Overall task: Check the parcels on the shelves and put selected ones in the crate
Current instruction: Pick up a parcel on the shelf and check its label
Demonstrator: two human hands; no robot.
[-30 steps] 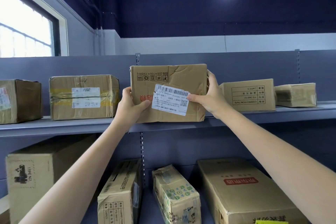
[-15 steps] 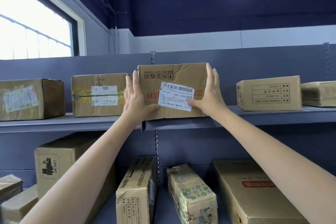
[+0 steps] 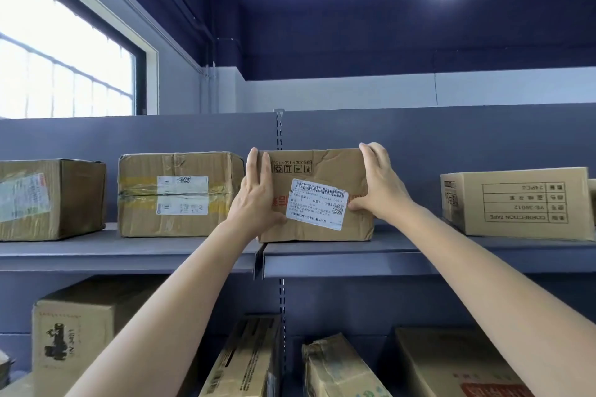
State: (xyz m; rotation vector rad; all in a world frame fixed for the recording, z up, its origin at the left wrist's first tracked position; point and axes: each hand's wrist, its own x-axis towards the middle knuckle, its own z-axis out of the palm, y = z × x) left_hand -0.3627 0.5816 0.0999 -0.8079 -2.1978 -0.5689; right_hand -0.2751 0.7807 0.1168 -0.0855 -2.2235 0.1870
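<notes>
a: far left on the upper shelf (image 3: 129, 251)?
b: brown carton (image 3: 48, 200) with a pale smeared label, standing at the frame edge. just right of it, a dented taped box (image 3: 177, 193) with yellow tape and two white labels.

a: and in the middle?
b: left hand (image 3: 254, 200) flat against the left face of the creased parcel (image 3: 322, 171), fingers straight and pointing up, thumb along the lower front. not curled round anything, just pressing.

a: where's that parcel exactly?
b: sitting on the upper shelf, base down, right at the slotted upright (image 3: 279, 129). white barcode label (image 3: 317, 205) stuck askew on the front.

a: other side?
b: right hand (image 3: 380, 184) clamped on the parcel's right edge, fingers hooked over the top corner, thumb on the front beside the label.

a: further right?
b: well apart, a cleaner printed box (image 3: 516, 203) reading "correction tape", upside down.

a: below?
b: more cartons on the lower shelf, partly hidden behind both forearms.
</notes>
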